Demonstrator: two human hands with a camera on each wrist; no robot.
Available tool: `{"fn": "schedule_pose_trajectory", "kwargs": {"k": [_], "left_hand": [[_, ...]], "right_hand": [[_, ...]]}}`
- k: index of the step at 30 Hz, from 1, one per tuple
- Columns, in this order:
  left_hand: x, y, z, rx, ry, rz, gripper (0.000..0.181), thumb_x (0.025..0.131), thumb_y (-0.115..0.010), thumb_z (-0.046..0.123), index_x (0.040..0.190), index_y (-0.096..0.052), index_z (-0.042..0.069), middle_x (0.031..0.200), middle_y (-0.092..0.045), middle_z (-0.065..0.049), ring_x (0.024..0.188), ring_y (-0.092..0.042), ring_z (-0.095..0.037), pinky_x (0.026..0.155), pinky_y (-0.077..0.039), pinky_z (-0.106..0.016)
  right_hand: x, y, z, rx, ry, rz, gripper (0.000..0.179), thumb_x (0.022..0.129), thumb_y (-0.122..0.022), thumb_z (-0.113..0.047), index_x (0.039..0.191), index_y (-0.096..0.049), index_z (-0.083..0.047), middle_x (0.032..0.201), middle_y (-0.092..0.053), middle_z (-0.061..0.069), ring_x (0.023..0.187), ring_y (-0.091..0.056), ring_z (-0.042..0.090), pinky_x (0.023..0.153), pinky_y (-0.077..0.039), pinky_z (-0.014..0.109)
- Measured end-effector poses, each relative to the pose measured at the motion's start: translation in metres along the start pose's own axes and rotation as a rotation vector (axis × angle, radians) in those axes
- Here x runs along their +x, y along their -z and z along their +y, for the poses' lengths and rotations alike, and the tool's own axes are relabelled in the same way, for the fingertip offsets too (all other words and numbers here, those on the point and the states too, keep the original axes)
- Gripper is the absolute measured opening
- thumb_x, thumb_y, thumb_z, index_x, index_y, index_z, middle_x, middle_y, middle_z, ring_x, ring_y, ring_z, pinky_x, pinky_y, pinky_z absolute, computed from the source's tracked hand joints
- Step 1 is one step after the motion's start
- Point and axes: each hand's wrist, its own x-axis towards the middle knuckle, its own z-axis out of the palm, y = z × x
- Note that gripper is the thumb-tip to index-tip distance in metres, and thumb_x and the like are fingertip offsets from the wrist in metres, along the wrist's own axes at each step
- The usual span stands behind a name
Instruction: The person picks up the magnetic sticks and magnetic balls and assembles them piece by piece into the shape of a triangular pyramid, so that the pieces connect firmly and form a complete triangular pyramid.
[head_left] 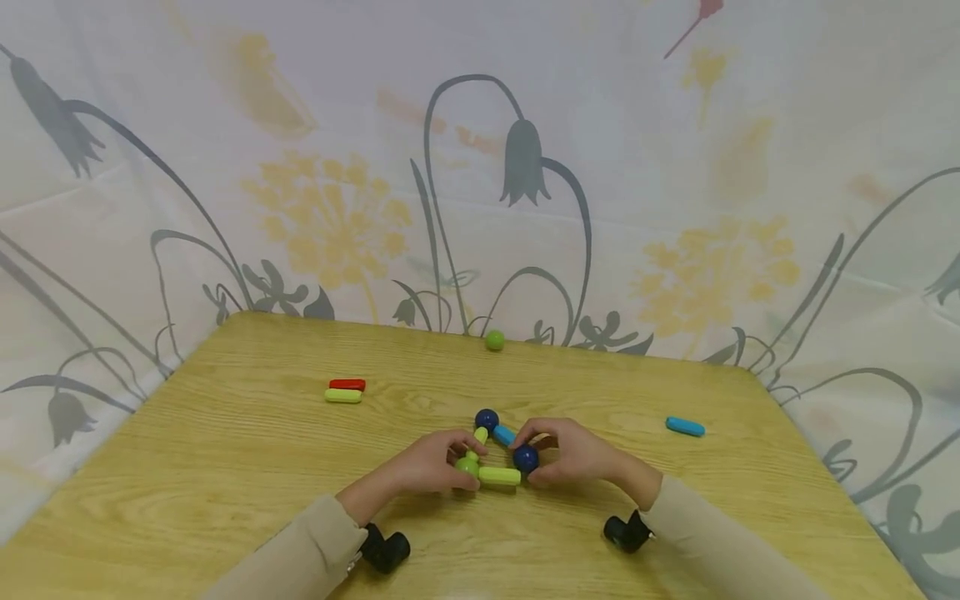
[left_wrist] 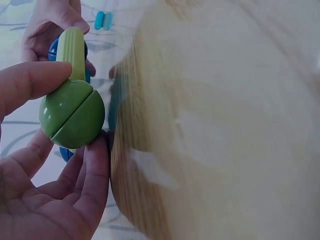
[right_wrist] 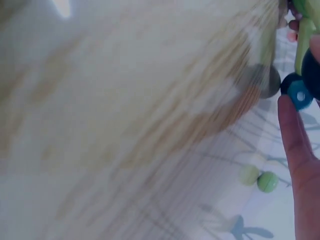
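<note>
My left hand [head_left: 431,463] grips a green ball [left_wrist: 72,114] between thumb and fingers. Two yellow-green rods meet this ball: one rod [head_left: 499,476] points right, the other [head_left: 481,436] leads up to a dark blue ball [head_left: 487,419]. From that far ball a light blue rod [head_left: 504,435] slants toward my right hand [head_left: 576,454]. A second dark blue ball [head_left: 526,458] is pinched in the right fingers, close to the ends of the light blue rod and the right-pointing rod. Whether it touches either is unclear. In the right wrist view the light blue rod's end [right_wrist: 300,95] shows a metallic spot.
On the wooden table [head_left: 247,467], a red rod [head_left: 347,384] and a yellow-green rod [head_left: 342,396] lie side by side at left. A loose green ball [head_left: 494,340] sits at the back edge, before a flower-patterned cloth [head_left: 480,250]. Another light blue rod [head_left: 686,427] lies at right.
</note>
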Motion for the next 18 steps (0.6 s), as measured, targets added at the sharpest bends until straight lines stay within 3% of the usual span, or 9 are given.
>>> {"fn": "schedule_pose_trajectory", "kwargs": {"k": [7,18], "left_hand": [[-0.0006,0.0027,-0.0002,-0.014,-0.008,0.009,0.033,0.077,-0.075,0.013,0.109,-0.065,0.011,0.114,-0.056,-0.01,0.098,-0.055,-0.027,0.081,-0.046,-0.043],[-0.0003,0.0074,-0.0002,0.016,-0.005,0.041,0.034,0.077,-0.074,0.008,0.11,-0.066,0.009,0.113,-0.056,-0.009,0.096,-0.054,-0.024,0.075,-0.046,-0.036]], "right_hand": [[-0.0009,-0.0021,0.0008,-0.026,0.096,0.021,0.03,0.078,-0.069,0.006,0.105,-0.061,-0.005,0.113,-0.054,0.012,0.106,-0.052,0.022,0.091,-0.045,0.035],[-0.0039,-0.0023,0.0048,-0.012,0.121,-0.033,0.03,0.079,-0.067,0.008,0.104,-0.062,-0.008,0.122,-0.04,0.015,0.11,-0.044,0.023,0.093,-0.043,0.035]]}}
